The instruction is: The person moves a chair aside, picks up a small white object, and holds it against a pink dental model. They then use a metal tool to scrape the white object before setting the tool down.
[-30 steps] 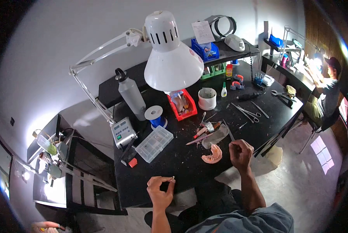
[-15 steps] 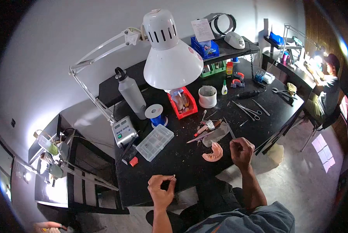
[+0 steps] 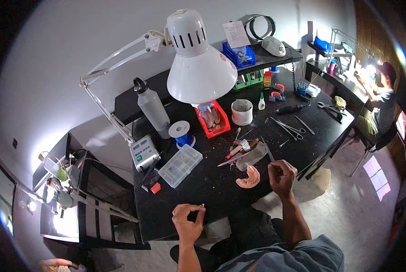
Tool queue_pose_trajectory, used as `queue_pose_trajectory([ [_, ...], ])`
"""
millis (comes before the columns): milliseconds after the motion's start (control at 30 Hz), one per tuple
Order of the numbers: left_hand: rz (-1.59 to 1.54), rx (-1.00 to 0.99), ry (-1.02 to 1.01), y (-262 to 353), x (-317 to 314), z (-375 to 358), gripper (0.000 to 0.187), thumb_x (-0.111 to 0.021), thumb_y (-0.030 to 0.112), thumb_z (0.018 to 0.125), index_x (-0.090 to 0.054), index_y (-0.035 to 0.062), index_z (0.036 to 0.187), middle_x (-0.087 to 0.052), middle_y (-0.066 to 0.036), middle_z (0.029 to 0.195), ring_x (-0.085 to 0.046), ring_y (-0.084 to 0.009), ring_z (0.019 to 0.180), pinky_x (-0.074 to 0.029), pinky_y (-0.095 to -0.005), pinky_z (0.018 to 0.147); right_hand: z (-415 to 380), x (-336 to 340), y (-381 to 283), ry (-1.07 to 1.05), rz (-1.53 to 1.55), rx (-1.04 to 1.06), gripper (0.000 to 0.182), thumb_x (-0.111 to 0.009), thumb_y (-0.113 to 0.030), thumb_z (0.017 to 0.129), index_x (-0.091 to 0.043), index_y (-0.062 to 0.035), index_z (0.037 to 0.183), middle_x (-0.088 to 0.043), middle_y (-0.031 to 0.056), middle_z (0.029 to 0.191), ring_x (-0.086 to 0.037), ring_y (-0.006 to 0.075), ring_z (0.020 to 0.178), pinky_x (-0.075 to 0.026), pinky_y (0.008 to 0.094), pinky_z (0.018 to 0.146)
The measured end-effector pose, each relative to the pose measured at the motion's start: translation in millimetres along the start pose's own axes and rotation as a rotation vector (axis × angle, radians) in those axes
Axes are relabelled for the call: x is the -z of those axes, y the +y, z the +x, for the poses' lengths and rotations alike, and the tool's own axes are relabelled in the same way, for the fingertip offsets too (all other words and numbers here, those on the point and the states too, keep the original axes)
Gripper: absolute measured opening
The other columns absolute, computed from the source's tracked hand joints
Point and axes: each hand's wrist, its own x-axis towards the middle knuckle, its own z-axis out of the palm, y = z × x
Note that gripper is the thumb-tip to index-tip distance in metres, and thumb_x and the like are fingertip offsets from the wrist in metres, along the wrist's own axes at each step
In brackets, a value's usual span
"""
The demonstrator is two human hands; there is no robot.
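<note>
At the table's near edge my left hand pinches a tiny white piece between thumb and forefinger; it looks like a single false tooth. My right hand is closed just beyond the right front edge, and a thin metal tool reaches up and away from it. Just left of that hand lies a pink horseshoe-shaped dental model. Behind the model, a grey cloth-like piece lies beside a pile of small tools and a pinkish stick.
A white lamp overhangs the table. To the left are a clear compartment box, a control unit, a wire spool and a bottle. Scissors and a red bin lie farther back. Another person sits far right.
</note>
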Motion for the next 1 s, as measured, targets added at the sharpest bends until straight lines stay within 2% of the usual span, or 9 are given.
queue_pose_trajectory([
  [733,-0.045,0.003,0.011,-4.0,0.9,-1.4,0.013,-0.09,0.005,0.081,-0.08,0.0059,0.089,-0.077,-0.008,0.088,-0.07,-0.0245,0.089,-0.051,-0.0396,0.084,4.0,-1.6,-4.3,-0.001,-0.007,0.073,0.009,-0.078,-0.003,0.089,-0.07,0.0017,0.09,-0.073,0.0119,0.078,-0.073,0.0181,0.066,-0.058,0.0315,0.063],
  [1000,-0.051,0.013,0.008,-4.7,0.9,-2.6,0.012,-0.089,0.004,0.082,-0.081,0.0073,0.09,-0.077,-0.007,0.09,-0.07,-0.0235,0.089,-0.05,-0.0402,0.084,4.5,0.5,-7.6,-0.03,-0.035,0.034,0.008,-0.077,-0.003,0.09,-0.07,0.0015,0.09,-0.072,0.0114,0.077,-0.072,0.0189,0.064,-0.056,0.0315,0.061],
])
